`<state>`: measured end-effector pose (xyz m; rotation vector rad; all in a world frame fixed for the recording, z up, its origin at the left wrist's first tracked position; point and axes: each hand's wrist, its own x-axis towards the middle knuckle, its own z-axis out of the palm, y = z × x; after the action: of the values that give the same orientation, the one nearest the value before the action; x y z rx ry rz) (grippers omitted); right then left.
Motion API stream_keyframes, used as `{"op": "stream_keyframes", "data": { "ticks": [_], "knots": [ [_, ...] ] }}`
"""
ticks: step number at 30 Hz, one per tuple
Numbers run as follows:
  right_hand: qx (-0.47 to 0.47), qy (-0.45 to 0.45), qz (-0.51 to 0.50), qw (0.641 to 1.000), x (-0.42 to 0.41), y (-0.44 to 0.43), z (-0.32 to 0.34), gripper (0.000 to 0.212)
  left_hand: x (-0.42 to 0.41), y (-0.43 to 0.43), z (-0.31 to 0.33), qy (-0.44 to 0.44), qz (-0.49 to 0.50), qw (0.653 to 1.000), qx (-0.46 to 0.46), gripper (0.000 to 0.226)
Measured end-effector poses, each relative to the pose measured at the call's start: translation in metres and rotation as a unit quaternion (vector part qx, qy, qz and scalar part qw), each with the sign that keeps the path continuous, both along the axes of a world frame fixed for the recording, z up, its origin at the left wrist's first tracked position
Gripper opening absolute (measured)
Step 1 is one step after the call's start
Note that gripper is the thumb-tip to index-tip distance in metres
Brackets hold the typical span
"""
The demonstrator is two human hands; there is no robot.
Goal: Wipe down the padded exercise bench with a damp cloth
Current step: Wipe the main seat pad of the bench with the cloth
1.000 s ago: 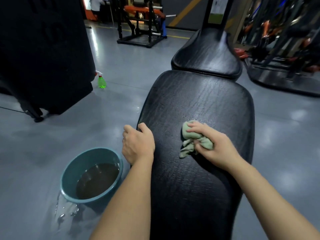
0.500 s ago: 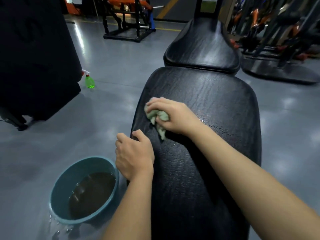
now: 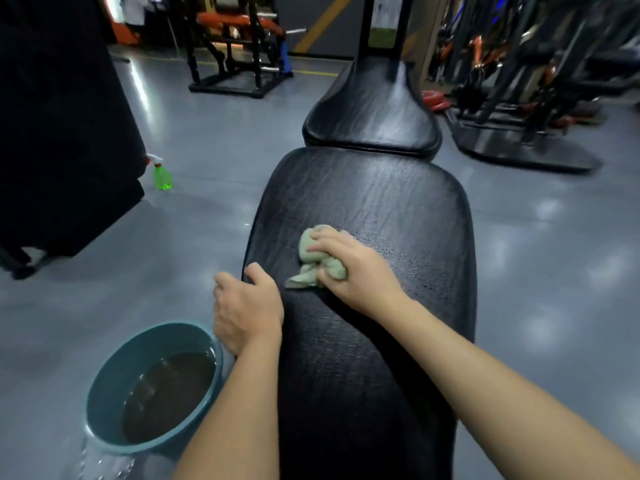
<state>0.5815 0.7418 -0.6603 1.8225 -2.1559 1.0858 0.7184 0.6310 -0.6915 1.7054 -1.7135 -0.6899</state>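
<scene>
Green cloth [image 3: 313, 249] lies bunched on the black padded surface [image 3: 398, 202], gripped and pressed down by the right hand [image 3: 356, 275]. Left hand [image 3: 247, 311] curls its fingers over the surface's left edge, near a teal basin [image 3: 107, 393] of dark water.

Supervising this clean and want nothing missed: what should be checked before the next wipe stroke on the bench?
1. Grip: right hand holds green cloth: ok.
2. Contact: cloth lies on long bench pad: ok.
3. Brace: left hand grips the pad's left edge: ok.
4. Rinse water in teal basin clean: cannot tell, looks dark.
5. Finish: smaller far pad wiped: cannot tell.
</scene>
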Motion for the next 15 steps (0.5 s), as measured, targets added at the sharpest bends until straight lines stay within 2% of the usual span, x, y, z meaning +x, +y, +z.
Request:
{"op": "stream_keyframes", "data": {
  "ticks": [4,7,11,15],
  "knots": [
    [-0.015,-0.026,-0.05,0.998,-0.049,0.105,-0.009,0.036,0.003,0.003,0.002,-0.003,-0.005,1.0,-0.008,0.052],
    [-0.033,-0.027,-0.069,0.997,-0.084,0.14,-0.001,0.035,0.003,0.009,0.003,-0.001,-0.021,0.999,-0.045,0.044],
    [-0.024,0.014,-0.061,0.998,-0.089,0.111,0.007,0.026,0.002,0.012,0.004,-0.011,-0.027,0.997,-0.067,0.038],
    [-0.021,0.019,-0.024,0.999,-0.07,0.018,0.023,0.024,-0.002,0.009,0.0,-0.011,-0.022,0.996,-0.082,0.037]
  ]
}}
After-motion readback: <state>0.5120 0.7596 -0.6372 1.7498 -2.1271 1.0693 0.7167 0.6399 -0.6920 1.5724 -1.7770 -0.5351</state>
